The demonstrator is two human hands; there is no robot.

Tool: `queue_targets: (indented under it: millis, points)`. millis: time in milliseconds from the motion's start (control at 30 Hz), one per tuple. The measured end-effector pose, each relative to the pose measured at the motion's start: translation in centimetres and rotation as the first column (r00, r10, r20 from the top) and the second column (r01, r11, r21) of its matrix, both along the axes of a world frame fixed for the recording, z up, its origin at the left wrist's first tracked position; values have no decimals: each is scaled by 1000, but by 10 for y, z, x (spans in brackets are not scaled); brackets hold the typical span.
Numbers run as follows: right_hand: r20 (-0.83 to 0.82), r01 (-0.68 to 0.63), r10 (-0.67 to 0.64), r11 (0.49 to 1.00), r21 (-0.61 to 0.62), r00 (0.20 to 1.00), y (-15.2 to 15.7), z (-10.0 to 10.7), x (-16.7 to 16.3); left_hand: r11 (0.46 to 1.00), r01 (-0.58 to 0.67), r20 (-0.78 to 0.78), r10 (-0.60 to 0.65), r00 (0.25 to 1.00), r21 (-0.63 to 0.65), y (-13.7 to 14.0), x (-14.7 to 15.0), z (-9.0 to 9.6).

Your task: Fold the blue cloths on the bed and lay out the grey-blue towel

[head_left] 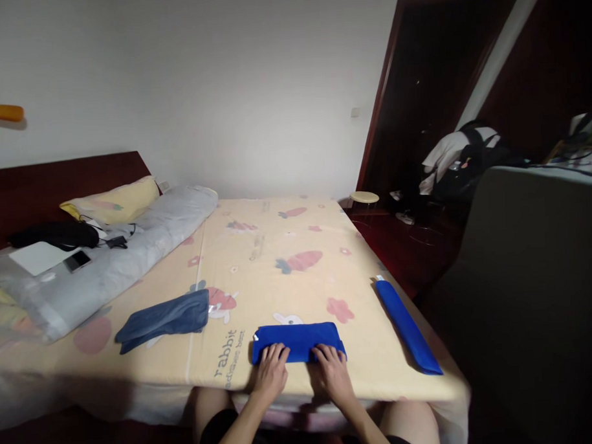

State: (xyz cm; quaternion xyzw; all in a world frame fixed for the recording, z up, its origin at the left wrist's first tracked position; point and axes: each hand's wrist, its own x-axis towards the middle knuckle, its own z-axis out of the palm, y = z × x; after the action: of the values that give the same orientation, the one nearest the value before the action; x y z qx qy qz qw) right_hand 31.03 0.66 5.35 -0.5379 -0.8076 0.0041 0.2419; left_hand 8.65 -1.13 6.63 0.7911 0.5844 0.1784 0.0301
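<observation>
A folded bright blue cloth (300, 338) lies flat on the bed's near side, a small white tag at its left end. My left hand (273, 368) grips its near edge towards the left, fingers bent over the top. Farther right on that edge, my right hand (334, 371) holds the fabric the same way. The undersides of both hands are hidden. To the left rests a folded dark grey-blue cloth (166, 317), apart from my hands. A long, narrow folded blue cloth (409, 328) lies by the bed's right edge, with a white tag at its far end.
The bed's cream sheet (259, 275) has printed carrots and rabbits. On the left are a rolled grey quilt (132, 253), a yellow pillow (113, 202), a phone (77, 260) and a black bag (58, 235). A stool (364, 197) and a person with a backpack (461, 158) are beyond.
</observation>
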Motion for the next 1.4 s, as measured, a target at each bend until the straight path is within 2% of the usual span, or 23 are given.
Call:
queue_targets:
  millis: [133, 233, 400, 600, 667, 767, 967, 1067, 1167, 1267, 1400]
  points:
    - [58, 95, -96, 995, 20, 994, 3, -9, 48, 994, -98, -41, 100, 994, 39, -4, -52, -11]
    - [88, 128, -130, 991, 35, 988, 4, -12, 63, 988, -147, -45, 149, 988, 52, -5, -68, -11]
    - [72, 160, -162, 986, 38, 984, 12, -1, 53, 982, -187, 10, 187, 982, 14, 0, -57, 10]
    - [32, 98, -95, 992, -77, 995, 23, 20, 54, 981, -190, 28, 191, 981, -38, 2, -60, 42]
    - [27, 110, -108, 989, -99, 994, 25, 20, 55, 974, -218, 28, 220, 975, -69, 4, -63, 43]
    - [26, 150, -148, 982, -118, 989, 30, 15, 54, 958, -271, 20, 274, 962, -99, 9, -64, 36]
    - [34, 277, -275, 956, -96, 961, 37, 12, 46, 929, -362, -7, 363, 932, -75, 18, -57, 22]
    - [34, 228, -226, 971, -74, 974, 33, 17, 31, 948, -312, 2, 313, 950, -59, 21, -47, 22]
    - [39, 87, -85, 993, -76, 996, 25, 20, 7, 985, -165, 13, 166, 986, -59, 22, -23, 22]
    - [43, -35, 39, 995, -92, 998, 18, 19, -18, 998, -23, 21, 24, 999, -54, 19, 7, 19]
    - [50, -66, 72, 992, -105, 996, 16, 15, -27, 999, 11, 10, -10, 1000, -30, 16, 25, 14]
